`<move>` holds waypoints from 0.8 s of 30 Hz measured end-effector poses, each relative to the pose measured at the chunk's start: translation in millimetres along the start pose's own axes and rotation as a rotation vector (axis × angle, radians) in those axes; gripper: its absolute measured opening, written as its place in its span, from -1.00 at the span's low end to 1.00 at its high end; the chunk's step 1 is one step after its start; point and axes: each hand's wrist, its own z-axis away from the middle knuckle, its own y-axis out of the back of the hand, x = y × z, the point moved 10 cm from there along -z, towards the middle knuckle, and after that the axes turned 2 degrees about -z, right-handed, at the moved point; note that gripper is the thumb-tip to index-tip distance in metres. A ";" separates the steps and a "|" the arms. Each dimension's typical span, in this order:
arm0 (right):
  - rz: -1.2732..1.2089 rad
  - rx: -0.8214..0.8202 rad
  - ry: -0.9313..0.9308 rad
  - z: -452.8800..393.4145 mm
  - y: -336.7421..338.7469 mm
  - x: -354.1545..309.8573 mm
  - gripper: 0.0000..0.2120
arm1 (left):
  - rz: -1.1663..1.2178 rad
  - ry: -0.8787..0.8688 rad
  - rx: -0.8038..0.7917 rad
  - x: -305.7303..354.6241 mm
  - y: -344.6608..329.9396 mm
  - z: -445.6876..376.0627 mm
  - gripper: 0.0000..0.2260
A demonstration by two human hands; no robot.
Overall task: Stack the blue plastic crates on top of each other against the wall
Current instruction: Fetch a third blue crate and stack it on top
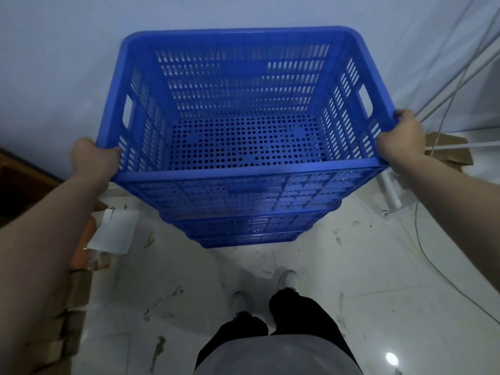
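- Our left hand (pixel 90 155) and right hand (pixel 403 138) grip the top crate's (pixel 243 104) near rim corners.
- It sits on stacked crates (pixel 243 226) beside the wall (pixel 67 50).

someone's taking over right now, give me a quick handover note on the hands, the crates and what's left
Left hand: closed on the top crate's near-left rim corner.
Right hand: closed on its right rim, near the front corner.
Top crate: empty, upright, over the stack of blue crates below it, against the wall. Whether it is fully seated I cannot tell.
Done: several crates already stacked at the wall.
Left: settle this crate square, then let go. No other loose crates are in view.
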 end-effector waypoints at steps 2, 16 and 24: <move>0.005 -0.013 0.022 0.9 -2.7 3.8 -0.43 | 0.019 0.004 -0.010 -6.6 -2.2 1.4 -0.66; 0.243 0.069 0.413 32.3 -11.0 -43.0 -0.63 | -0.103 -0.252 0.237 25.5 16.9 30.3 -0.67; 0.360 -0.326 1.007 187.3 -111.3 -138.1 -0.50 | -0.498 -1.251 -0.040 120.1 -101.8 191.8 -0.62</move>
